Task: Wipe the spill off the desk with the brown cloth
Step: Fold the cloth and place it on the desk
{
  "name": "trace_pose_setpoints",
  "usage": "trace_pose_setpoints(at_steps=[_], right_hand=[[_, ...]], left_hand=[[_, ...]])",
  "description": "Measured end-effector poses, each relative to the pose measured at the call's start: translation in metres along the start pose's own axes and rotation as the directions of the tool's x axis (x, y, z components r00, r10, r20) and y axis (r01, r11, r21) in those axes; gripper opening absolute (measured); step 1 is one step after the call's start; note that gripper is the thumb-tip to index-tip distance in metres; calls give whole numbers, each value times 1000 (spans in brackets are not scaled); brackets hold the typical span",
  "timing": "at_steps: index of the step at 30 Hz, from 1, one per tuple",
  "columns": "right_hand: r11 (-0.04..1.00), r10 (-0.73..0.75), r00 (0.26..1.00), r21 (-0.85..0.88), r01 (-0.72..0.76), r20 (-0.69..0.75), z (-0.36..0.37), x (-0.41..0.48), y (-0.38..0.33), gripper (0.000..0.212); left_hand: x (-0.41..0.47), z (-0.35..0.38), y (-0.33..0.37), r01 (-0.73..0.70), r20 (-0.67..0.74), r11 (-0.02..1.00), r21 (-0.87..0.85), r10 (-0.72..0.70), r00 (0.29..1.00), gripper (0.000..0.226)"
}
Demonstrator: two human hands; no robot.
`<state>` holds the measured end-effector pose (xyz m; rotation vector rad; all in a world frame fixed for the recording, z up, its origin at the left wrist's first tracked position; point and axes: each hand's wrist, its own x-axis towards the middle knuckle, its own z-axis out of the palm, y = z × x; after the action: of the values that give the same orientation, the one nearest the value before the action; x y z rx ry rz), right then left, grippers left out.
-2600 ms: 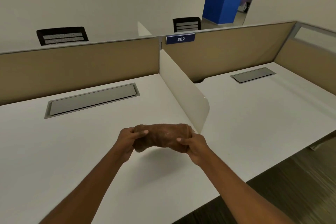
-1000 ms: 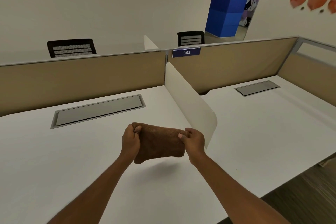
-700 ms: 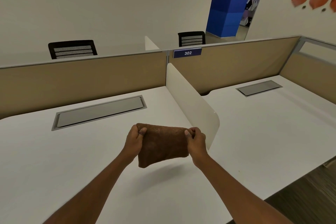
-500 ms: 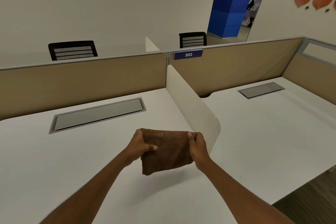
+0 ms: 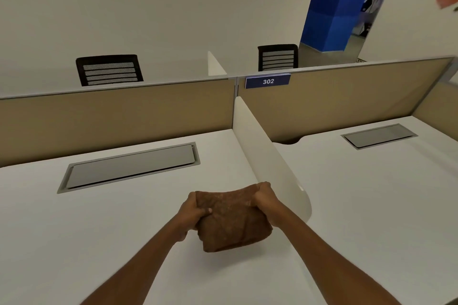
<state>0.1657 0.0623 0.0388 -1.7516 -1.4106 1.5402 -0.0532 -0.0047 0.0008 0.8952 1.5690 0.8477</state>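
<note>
A folded brown cloth (image 5: 231, 220) hangs just above the white desk (image 5: 99, 225), held between both hands. My left hand (image 5: 192, 213) grips its left edge, fingers curled over the front. My right hand (image 5: 266, 199) pinches its upper right corner. The cloth's lower part droops toward the desk and throws a shadow below it. I cannot make out any spill on the desk surface.
A white divider panel (image 5: 267, 156) stands right beside my right hand. A grey cable hatch (image 5: 128, 167) is set in the desk farther back, before a tan partition (image 5: 116, 114). A second desk (image 5: 386, 186) lies to the right. Two black chairs (image 5: 109, 70) stand behind.
The cloth went from a bunched roll to a folded pad hanging from both hands. My left hand has shifted its grip lower on the left edge, and the cloth has sunk nearer the desk.
</note>
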Motion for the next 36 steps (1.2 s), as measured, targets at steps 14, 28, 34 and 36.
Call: trace_pose_setpoints(at_steps=[14,28,34,36], right_hand=[[853,-318,924,-489,180,-213,1,47,5,13],[684,-315,943,-715,143,-112,4,82,5,15],[705,-202,971,-708,51,-131,17,82,21,48],[680,-225,964,-731,51,-143,20,80,31,60]], left_hand=[[48,11,-19,-80,-251,992,97,102,963,19],[71,52,-30,19,-291,985,173,33,956,24],[77,42,-25,160,-296,821,548,12,955,33],[79,41,-21,194,-308,752,630,13,951,33]])
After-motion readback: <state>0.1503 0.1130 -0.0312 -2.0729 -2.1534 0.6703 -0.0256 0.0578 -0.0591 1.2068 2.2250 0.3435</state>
